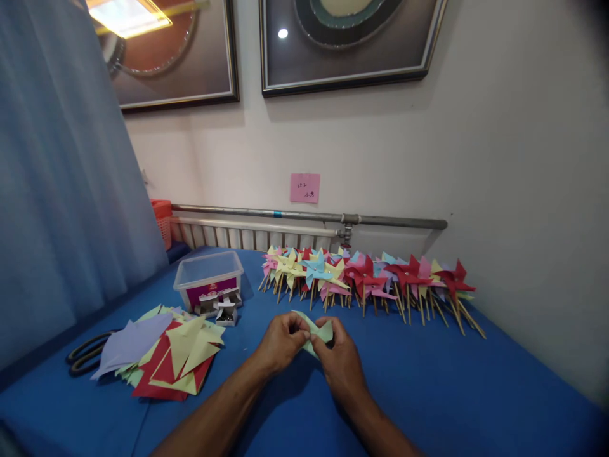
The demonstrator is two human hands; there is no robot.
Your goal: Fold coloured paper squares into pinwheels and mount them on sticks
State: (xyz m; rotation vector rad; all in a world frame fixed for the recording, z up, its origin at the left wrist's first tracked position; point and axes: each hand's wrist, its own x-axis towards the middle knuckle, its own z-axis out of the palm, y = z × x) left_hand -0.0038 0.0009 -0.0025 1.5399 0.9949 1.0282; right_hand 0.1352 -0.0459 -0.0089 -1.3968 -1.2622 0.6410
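Green paper (325, 331) was gripped btwn the fingertips of left hand (281, 343) & right hand (343, 365), held over the blue cloth (438, 393), near side, approx. centre! Pinwheels (364, 275) were massed far right; loose sheets (178, 355) were heaped left w/ black scissors handles (72, 367) alongside, clear tub (197, 294) set just beyond.

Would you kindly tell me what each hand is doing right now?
Left hand: closed, holding the pale green paper.
Right hand: closed, holding the same paper.
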